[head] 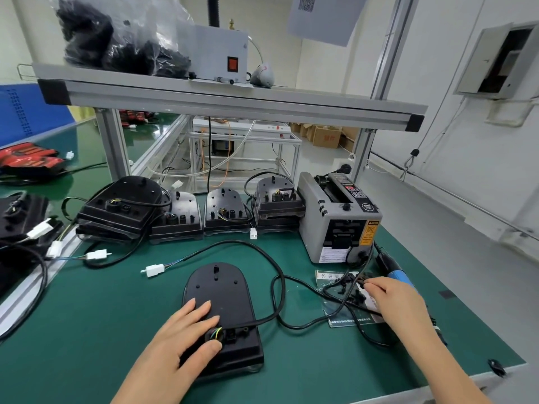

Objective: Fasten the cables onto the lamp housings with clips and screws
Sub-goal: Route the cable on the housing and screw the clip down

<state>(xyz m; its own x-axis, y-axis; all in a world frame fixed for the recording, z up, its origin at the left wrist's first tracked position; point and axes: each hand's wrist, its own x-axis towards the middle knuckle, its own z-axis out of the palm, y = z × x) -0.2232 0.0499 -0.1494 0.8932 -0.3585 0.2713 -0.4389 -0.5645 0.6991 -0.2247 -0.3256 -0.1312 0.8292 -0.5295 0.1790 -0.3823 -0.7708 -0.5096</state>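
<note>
A black lamp housing (pixel 221 293) lies face down on the green mat in front of me. My left hand (pixel 186 333) rests flat on its near left part, thumb beside the cable grommet with coloured wires. Its black cable (pixel 262 252) loops away across the mat to a white connector (pixel 154 270). My right hand (pixel 390 295) reaches into a pile of small black clips (pixel 350 284) lying on a clear bag at the right, fingertips touching them. Whether it pinches a clip is hidden by the fingers. A blue-handled screwdriver (pixel 398 275) lies just behind that hand.
Several more black housings (pixel 224 211) with cables stand in a row at the back of the mat. A grey tape dispenser (pixel 338 217) sits back right. Other housings (pixel 17 217) and white connectors lie at the left. An aluminium shelf (pixel 233 97) spans overhead.
</note>
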